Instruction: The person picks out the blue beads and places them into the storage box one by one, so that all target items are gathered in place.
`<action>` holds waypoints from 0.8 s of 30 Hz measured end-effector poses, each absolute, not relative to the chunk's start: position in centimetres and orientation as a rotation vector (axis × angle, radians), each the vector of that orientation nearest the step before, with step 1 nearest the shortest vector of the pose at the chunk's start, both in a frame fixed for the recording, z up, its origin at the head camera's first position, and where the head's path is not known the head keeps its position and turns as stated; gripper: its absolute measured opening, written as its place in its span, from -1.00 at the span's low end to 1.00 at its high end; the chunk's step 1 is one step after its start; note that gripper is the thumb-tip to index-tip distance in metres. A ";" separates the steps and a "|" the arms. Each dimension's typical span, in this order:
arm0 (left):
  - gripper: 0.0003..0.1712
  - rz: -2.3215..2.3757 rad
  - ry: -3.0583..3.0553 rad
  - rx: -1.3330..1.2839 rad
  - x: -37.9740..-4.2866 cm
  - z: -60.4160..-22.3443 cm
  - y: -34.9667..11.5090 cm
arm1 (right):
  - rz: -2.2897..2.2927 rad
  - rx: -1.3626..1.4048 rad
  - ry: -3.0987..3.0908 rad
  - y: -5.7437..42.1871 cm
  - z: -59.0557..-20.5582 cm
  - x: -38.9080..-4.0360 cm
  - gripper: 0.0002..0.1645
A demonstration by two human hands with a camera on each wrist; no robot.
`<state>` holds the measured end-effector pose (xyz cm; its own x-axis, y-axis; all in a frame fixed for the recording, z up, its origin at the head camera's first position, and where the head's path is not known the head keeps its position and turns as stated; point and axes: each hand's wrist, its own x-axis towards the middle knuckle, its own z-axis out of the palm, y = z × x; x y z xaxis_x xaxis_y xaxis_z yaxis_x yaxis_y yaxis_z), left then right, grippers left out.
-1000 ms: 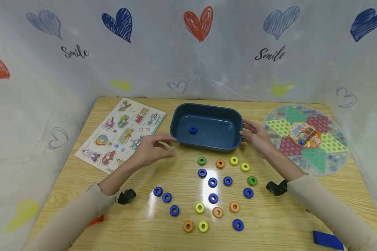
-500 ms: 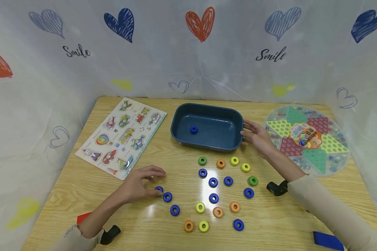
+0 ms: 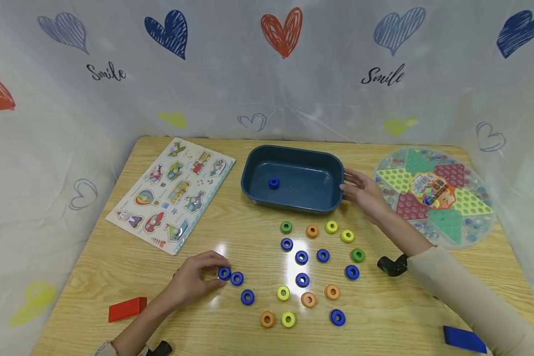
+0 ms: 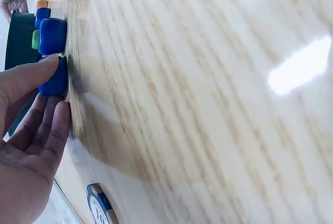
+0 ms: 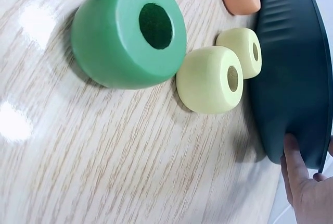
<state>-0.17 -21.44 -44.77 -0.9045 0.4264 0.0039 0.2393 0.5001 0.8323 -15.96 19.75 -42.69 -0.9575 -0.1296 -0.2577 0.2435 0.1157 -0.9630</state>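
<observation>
My left hand [image 3: 195, 278] is low on the table, its thumb and fingers on either side of a blue ring-shaped bead [image 3: 224, 273]. In the left wrist view the thumb and fingertips pinch this blue bead [image 4: 58, 81] at the table surface. Two more blue beads [image 3: 237, 278] lie just to its right. At the back, my right hand [image 3: 366, 197] touches the right end of a dark blue-green basin [image 3: 289, 205] with extended fingers. One finger lies against the outer wall in the right wrist view. A single blue bead [image 3: 273, 183] sits inside the basin.
Blue, green, yellow and orange beads [image 3: 302, 280] are scattered before the basin. A picture puzzle board [image 3: 164, 198] lies left, a round star-patterned game board [image 3: 433, 198] right. A red block [image 3: 127, 309] and a blue block [image 3: 465, 340] lie near the front. Printed cloth hangs behind.
My left hand has come from beside the basin down toward the front left and now pinches the leftmost blue bead. The right hand stays at the basin's end.
</observation>
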 end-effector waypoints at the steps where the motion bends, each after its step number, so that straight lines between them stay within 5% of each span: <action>1: -0.59 1.365 2.540 0.569 -0.2 -44.8 -21.4 | -1.916 0.113 2.121 19.8 -42.7 -16.0 -0.33; 12: -0.62 1.459 2.498 0.573 -3.0 -43.6 -20.7 | -1.900 0.124 2.139 19.9 -42.4 -15.9 -0.33; 24: -0.66 1.652 2.347 0.668 -10.4 -36.9 -15.4 | -1.914 0.128 2.155 19.8 -43.0 -15.8 -0.32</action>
<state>-10.41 -15.44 -36.93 -0.8792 0.4664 0.0972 0.2489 0.2757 0.9284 -15.83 19.77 -43.00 -0.9634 -0.1030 -0.2474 0.2335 0.1306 -0.9636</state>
